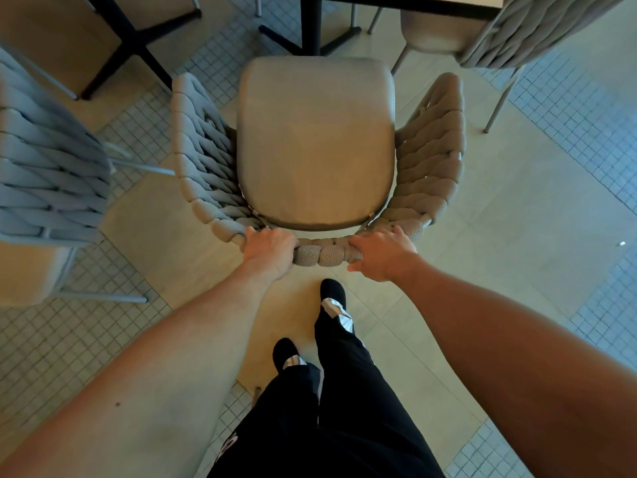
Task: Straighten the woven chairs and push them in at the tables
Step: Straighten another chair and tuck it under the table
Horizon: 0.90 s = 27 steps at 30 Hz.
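A woven chair point(427, 160) with a beige seat cushion stands right below me, its open front facing a table point(448, 3) with a black pedestal base. My left hand point(269, 248) grips the top of the woven backrest on the left. My right hand point(382, 253) grips the same rim on the right, fingers curled over it. The seat's front edge lies close to the pedestal's feet, short of the table top.
A second woven chair point(44, 174) stands close on the left, a third point(527, 32) at the upper right by the table. Another black pedestal base point(131, 39) sits upper left. My legs and dark shoes point(332, 291) are just behind the chair on the tiled floor.
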### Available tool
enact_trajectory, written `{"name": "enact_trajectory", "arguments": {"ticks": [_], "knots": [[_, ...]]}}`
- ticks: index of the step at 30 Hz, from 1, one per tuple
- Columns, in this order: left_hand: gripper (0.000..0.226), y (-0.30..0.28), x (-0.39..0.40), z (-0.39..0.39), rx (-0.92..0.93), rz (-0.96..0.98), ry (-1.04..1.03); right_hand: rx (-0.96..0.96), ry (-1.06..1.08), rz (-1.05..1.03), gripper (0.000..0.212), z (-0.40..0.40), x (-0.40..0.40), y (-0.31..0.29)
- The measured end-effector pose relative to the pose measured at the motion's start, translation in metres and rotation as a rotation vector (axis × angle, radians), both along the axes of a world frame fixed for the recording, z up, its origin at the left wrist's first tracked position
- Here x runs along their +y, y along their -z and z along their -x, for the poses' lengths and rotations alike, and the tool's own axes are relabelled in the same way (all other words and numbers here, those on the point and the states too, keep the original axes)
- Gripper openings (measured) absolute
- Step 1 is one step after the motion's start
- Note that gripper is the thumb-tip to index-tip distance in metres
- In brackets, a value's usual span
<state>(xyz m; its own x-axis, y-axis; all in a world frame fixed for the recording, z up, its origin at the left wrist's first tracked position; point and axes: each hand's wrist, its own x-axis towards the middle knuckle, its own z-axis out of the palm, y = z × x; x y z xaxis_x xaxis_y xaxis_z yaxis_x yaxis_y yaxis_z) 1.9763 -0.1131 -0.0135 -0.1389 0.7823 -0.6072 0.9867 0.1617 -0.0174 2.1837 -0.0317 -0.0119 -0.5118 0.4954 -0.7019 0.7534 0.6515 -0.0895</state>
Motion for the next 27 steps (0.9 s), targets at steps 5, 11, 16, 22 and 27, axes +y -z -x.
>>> {"name": "enact_trajectory", "arguments": {"ticks": [5, 11, 16, 22, 27], "knots": [[0.023, 0.001, 0.014, 0.008, -0.002, -0.014, -0.023, 0.009, 0.012, 0.01, 0.052, 0.008, 0.018, 0.0], [0.033, 0.003, 0.021, 0.024, -0.018, -0.01, -0.108, -0.004, 0.032, 0.04, 0.049, 0.025, 0.026, -0.004], [0.038, 0.002, 0.019, 0.026, 0.0, -0.016, -0.113, 0.018, 0.068, 0.043, 0.048, 0.029, 0.023, -0.002], [0.036, -0.002, 0.015, 0.025, -0.026, -0.031, -0.135, 0.017, 0.097, 0.067, 0.05, 0.025, 0.021, -0.001], [0.049, -0.015, 0.012, 0.027, -0.135, -0.034, -0.17, 0.038, 0.11, 0.072, 0.058, 0.027, 0.022, -0.017]]}}
